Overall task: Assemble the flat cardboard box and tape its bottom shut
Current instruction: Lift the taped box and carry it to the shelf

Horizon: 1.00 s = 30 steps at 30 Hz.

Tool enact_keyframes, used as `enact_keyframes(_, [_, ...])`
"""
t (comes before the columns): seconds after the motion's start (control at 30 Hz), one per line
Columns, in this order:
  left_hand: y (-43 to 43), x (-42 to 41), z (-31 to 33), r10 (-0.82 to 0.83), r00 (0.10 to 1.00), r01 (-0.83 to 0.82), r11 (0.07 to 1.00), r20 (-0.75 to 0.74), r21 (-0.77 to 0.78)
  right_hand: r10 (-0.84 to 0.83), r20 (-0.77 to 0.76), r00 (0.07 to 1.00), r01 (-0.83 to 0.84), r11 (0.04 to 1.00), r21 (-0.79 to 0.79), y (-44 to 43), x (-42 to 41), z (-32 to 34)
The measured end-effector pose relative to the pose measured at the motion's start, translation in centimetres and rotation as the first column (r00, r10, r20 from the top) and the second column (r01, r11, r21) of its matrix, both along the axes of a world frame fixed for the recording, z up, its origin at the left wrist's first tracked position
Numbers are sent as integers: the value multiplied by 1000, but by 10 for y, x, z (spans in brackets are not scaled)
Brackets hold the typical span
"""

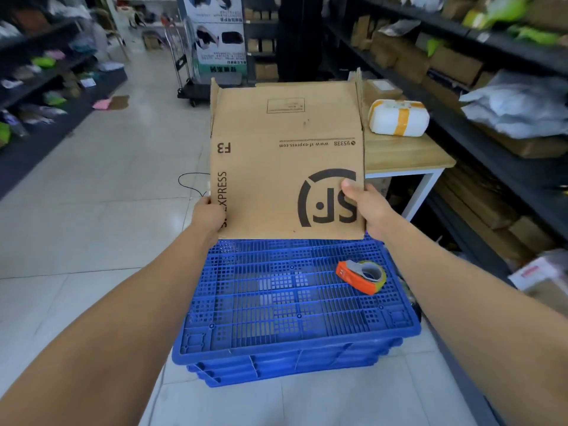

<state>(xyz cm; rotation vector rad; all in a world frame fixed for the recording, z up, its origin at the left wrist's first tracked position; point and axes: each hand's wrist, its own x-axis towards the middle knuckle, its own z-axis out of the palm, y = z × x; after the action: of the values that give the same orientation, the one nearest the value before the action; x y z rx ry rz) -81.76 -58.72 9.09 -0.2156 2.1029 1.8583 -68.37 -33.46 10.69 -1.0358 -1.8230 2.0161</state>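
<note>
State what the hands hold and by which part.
The cardboard box: left hand grips its lower left edge, right hand its lower right edge.

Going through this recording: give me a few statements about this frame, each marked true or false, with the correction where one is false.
1. The left hand and the right hand each grip a side edge of the cardboard box. True.
2. The tape dispenser is held in the right hand. False: it lies on the blue crate, and no hand touches it.
3. A white parcel sits on the wooden table. True.
4. The logo on the box reads upright. False: the print faces the camera upside down.
</note>
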Motion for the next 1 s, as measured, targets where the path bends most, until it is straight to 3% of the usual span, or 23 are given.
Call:
enact_keyframes(0.2, [33,-11,42,-229,973,230,944,-34,237,-93,-96,991,95,995,15,13,20,38])
enact_keyframes(0.4, [71,-39,74,-396,916,400,892,-61,210,-252,-189,949,274,956,103,7,46,74])
enact_keyframes(0.5, [97,-44,87,-464,879,475,835,-108,278,-348,-219,912,384,911,152,6,68,89])
enact_keyframes(0.67, [139,-5,109,-567,811,579,741,-147,341,-440,-262,859,468,882,52,3,125,111])
enact_keyframes(0.77, [169,31,112,-640,757,642,690,-132,333,-560,-286,777,574,818,-44,-2,172,120])
enact_keyframes(1.0, [234,153,135,-758,621,774,554,-199,305,-768,-303,564,803,595,-14,-4,296,144])
